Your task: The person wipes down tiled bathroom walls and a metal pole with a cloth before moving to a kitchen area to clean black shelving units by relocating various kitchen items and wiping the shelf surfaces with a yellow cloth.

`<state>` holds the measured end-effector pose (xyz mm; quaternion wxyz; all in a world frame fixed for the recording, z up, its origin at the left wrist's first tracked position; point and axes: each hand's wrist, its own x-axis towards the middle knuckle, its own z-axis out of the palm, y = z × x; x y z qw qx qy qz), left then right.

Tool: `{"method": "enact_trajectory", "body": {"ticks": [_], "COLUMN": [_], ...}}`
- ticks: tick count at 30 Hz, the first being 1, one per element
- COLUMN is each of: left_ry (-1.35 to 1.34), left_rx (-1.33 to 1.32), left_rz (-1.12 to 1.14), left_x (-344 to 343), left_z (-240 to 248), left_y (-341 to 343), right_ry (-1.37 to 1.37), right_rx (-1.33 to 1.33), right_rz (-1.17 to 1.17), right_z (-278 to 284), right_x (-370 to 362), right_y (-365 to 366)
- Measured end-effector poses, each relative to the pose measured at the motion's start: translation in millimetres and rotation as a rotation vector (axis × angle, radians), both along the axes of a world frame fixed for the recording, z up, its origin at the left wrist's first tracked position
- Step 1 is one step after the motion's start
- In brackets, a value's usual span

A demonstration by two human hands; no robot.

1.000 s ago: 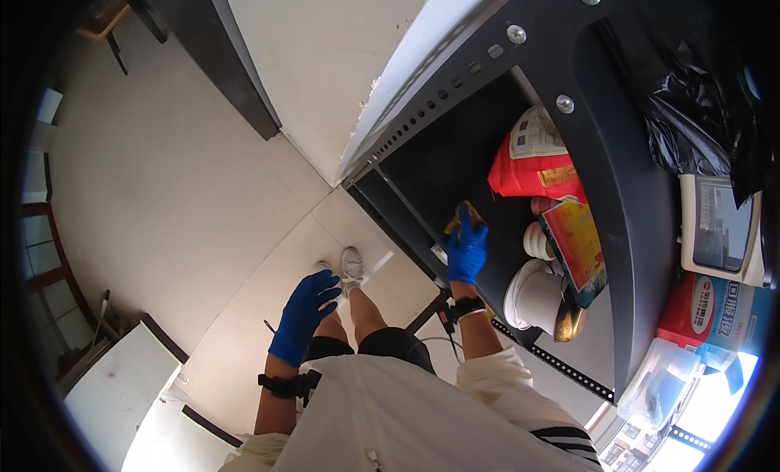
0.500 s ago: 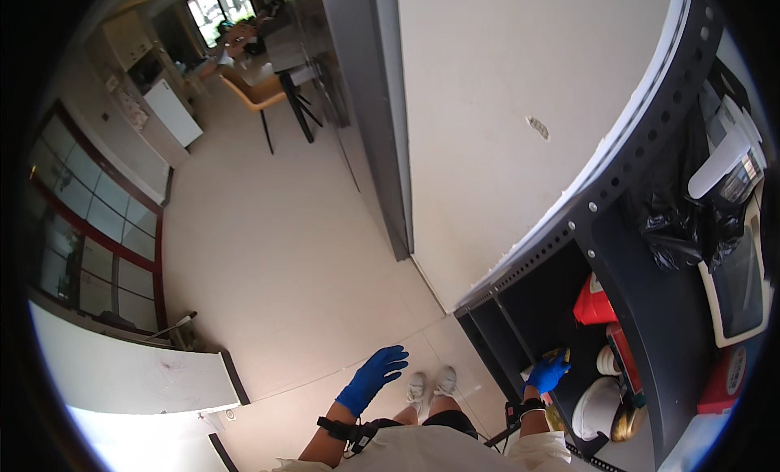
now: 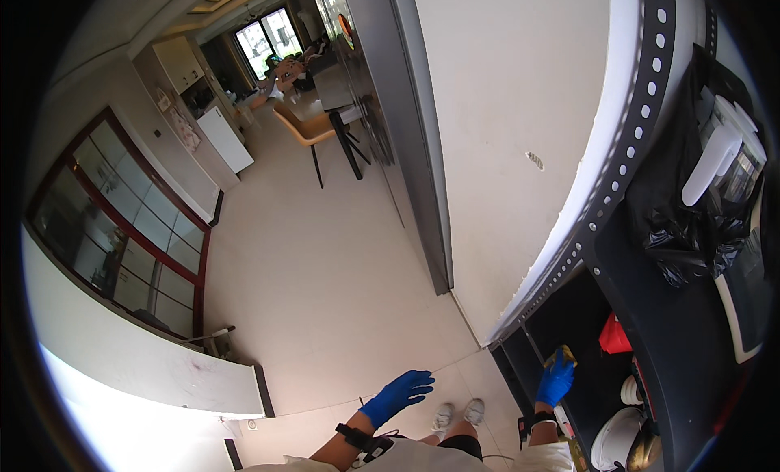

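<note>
My right hand (image 3: 556, 384), in a blue glove, reaches into a black metal shelf unit. Its fingers close over a yellowish cloth (image 3: 569, 357), pressed against the dark shelf board (image 3: 587, 318); whether it is cloth or sponge is hard to make out. Beside that hand on the same level lie a red package (image 3: 615, 335), a white rounded container (image 3: 615, 439) and a gold-coloured round item (image 3: 646, 453). My left hand (image 3: 400, 397), also blue-gloved, hangs over the floor with its fingers stretched out and nothing in them.
On the upper shelf sit a black plastic bag (image 3: 670, 228) and a white plastic appliance part (image 3: 713, 163). A white wall (image 3: 512, 147) rises beside the rack. Farther off stand a tan chair (image 3: 305, 129) and a red-framed glass door (image 3: 146, 196).
My right hand has slid farther into the shelf with the yellowish cloth. My left hand stays outstretched over the floor. The whole view has swung, so the room appears lower and farther right.
</note>
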<state>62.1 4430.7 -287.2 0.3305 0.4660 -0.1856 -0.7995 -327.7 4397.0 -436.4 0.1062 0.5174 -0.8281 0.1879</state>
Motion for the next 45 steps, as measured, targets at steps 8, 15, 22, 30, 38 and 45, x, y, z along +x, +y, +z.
{"method": "enact_trajectory", "body": {"ticks": [8, 15, 22, 30, 38, 45], "left_ry": [0.075, 0.079, 0.04, 0.044, 0.048, 0.065], "left_rx": [0.071, 0.101, 0.103, 0.1, 0.065, 0.075], "left_rz": [-0.022, 0.011, 0.099, 0.132, 0.045, -0.03], "left_x": [-12, 4, 9, 6, -9, -30], "left_z": [-4, -20, 0, -10, -12, 1], "left_y": [-10, 10, 14, 25, 23, 32], "right_ry": [-0.23, -0.273, 0.096, 0.023, -0.601, -0.419], "right_rx": [0.077, 0.108, 0.055, 0.109, -0.3, -0.036], "right_rz": [-0.339, -0.424, 0.202, 0.163, 0.229, 0.258], "right_z": [-1, -7, 16, -19, -5, 27], "right_x": [-58, -38, -35, -101, -94, -82], "right_y": [109, -5, -121, -149, -114, -35]}}
